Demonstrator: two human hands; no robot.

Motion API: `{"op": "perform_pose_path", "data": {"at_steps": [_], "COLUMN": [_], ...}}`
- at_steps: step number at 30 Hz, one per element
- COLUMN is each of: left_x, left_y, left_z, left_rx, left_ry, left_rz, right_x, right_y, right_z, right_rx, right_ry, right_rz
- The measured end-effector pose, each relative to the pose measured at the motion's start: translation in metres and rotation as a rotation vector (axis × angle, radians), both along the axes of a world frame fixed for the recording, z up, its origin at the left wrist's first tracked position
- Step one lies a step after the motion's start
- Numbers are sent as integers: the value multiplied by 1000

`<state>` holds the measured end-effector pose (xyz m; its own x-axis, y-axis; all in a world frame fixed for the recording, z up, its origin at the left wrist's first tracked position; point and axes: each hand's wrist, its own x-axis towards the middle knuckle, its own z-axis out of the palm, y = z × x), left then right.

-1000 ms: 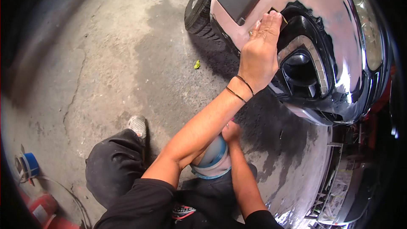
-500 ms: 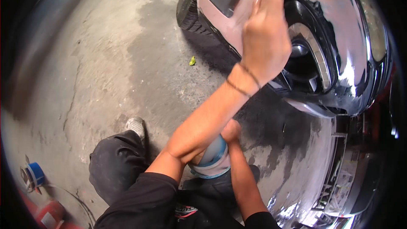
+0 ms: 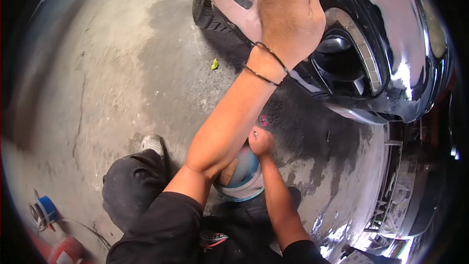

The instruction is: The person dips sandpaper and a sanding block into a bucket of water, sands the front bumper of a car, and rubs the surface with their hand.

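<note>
My left hand [image 3: 291, 17] reaches up to the dusty, dull pinkish-grey car bumper [image 3: 235, 7], back of the hand facing me. Its thumb stands apart, and its fingertips run past the top edge of the view. Two thin dark bands circle that wrist. Lower down, my right hand [image 3: 262, 140] is closed in a fist by the far side of a bucket [image 3: 245, 194]; what it grips, if anything, I cannot make out. Bluish-grey liquid shows in the bucket, with a brown rectangular piece [image 3: 227, 171] at its left, partly behind my left forearm.
A tire [image 3: 202, 7] and the black fog-light surround [image 3: 342, 63] border the bumper. On the stained concrete lie a yellow-green scrap [image 3: 215, 63] and a pink scrap [image 3: 264, 120]. A blue reel-like object [image 3: 46, 209] and a red object [image 3: 66, 252] sit at lower left.
My left hand has moved up and left over the bumper, its fingertips leaving the view. My right fist has shifted slightly up; the pink scrap and more of the brown piece now show.
</note>
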<state>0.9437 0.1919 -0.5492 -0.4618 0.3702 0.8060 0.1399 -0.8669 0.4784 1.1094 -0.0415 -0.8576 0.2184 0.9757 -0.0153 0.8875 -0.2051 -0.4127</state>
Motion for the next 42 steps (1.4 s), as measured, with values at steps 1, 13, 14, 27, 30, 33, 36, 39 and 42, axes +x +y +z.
{"op": "perform_pose_path", "data": {"at_steps": [1,13,14,27,30,33,36,39,42], "left_x": [-2,-11,-10,2,0,-12,-13,5,-2], "left_y": [-5,-3,-12,-18,-24,3,-15,-29,-17], "left_z": [-4,-1,-13,-24,-15,15,9,-28,-9], "left_rx": [2,24,-39,-32,-66,86,-6,-78,-20], "left_ry": [4,32,31,-87,-80,-14,-8,-75,-29], "left_rz": [7,-63,-78,-97,-117,-5,-101,-64,-1], "right_x": [1,1,0,-2,-3,1,-1,-1,-1], "right_y": [0,-2,1,4,1,3,1,5,7], "right_z": [-2,-2,-2,1,5,-1,-2,4,9], "right_rx": [-8,44,52,65,62,64,88,84,58], "right_ry": [-24,-34,-30,-68,-54,-56,-26,-23,-21], "right_rz": [-2,14,15,13,9,28,44,41,25]}}
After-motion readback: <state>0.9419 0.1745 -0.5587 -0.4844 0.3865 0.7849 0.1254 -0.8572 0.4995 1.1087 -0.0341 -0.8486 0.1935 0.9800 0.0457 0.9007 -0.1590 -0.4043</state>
